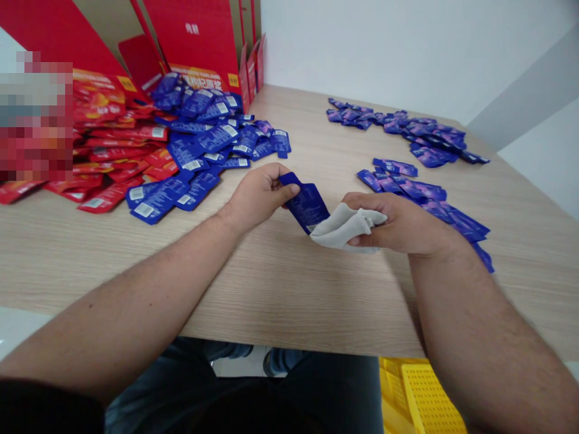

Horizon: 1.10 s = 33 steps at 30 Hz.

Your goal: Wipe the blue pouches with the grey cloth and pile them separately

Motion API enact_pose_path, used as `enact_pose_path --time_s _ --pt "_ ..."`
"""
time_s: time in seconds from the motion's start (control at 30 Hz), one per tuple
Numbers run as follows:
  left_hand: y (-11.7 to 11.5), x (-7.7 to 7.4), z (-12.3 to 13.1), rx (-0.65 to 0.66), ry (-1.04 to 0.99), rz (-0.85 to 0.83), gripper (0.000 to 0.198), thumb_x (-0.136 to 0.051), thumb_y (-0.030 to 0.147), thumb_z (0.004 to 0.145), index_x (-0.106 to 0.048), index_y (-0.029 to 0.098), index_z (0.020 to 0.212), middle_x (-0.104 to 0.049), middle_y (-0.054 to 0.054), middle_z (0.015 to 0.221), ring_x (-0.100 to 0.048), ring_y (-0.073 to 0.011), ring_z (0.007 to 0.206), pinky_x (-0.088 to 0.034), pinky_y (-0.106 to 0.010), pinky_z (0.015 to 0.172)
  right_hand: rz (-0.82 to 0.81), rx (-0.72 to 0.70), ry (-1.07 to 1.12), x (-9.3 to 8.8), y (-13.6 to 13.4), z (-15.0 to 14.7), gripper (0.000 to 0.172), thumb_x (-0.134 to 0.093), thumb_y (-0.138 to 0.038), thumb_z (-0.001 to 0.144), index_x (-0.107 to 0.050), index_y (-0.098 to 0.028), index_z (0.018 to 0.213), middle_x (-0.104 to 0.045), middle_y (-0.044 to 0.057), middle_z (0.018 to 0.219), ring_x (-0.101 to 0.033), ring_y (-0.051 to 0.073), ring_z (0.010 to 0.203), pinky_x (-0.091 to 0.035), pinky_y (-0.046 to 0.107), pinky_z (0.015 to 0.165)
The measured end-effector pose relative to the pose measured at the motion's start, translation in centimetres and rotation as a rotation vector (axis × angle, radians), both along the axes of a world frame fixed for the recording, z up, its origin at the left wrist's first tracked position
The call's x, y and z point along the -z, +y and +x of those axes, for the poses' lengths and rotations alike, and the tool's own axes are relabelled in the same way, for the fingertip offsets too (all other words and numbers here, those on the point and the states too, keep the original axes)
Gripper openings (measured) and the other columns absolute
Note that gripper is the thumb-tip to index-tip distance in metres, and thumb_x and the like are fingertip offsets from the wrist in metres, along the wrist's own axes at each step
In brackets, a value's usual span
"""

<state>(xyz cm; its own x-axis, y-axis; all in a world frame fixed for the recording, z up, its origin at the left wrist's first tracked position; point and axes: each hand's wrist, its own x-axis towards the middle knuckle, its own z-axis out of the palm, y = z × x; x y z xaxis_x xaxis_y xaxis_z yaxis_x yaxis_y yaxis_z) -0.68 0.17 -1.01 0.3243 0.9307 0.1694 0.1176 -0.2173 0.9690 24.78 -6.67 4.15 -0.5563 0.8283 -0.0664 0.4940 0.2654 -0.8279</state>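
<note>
Between thumb and fingers, my left hand grips the spout end of a blue pouch, held above the table with its printed text side toward me. A folded whitish cloth is clasped in my right hand. The cloth meets the pouch's lower right end and covers part of it. Left of my hands lies a heap of blue pouches, many with white barcode labels. To the right, more blue pouches with purple patterns lie in an overlapping row, partly behind my right hand.
Red pouches are piled at the left beside the blue heap. Red cardboard boxes stand at the back left. Another row of blue pouches lies near the wall. A yellow perforated crate sits below the table's front edge.
</note>
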Motion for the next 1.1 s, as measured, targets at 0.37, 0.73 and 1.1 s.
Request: enact_pose_path --time_s 0.37,0.73,1.1 --pt "-1.2 2.4 2.7 0.055 -0.157 -0.438 0.014 -0.073 0.014 0.075 -0.066 0.014 0.064 -0.064 -0.002 0.061 -0.052 -0.0099 0.053 -0.038 -0.022 0.050 0.701 0.152 -0.174 3.4 -0.1 -3.4 0.029 -0.070 -0.015 0.078 -0.075 -0.021 0.106 -0.065 0.009 0.099 -0.061 0.025 0.094 -0.050 0.038 0.080" --pt "-1.6 1.4 2.9 -0.015 -0.229 -0.548 0.019 -0.065 0.013 0.084 -0.063 0.016 0.066 -0.061 -0.001 0.058 -0.053 -0.0107 0.049 -0.041 -0.022 0.050 0.389 -0.217 -0.165 2.3 -1.1 -3.7 0.034 -0.071 -0.008 0.075 -0.077 -0.024 0.104 -0.067 0.004 0.097 -0.063 0.019 0.090 -0.051 0.030 0.080" --pt "-1.2 2.4 2.7 -0.056 -0.194 -0.453 0.012 -0.070 0.016 0.079 -0.065 0.016 0.068 -0.061 0.000 0.060 -0.051 -0.0102 0.052 -0.040 -0.022 0.052 0.231 -0.360 -0.234 2.5 -1.4 -4.4 0.034 -0.073 -0.008 0.073 -0.078 -0.024 0.102 -0.066 0.003 0.095 -0.064 0.017 0.085 -0.051 0.030 0.077"
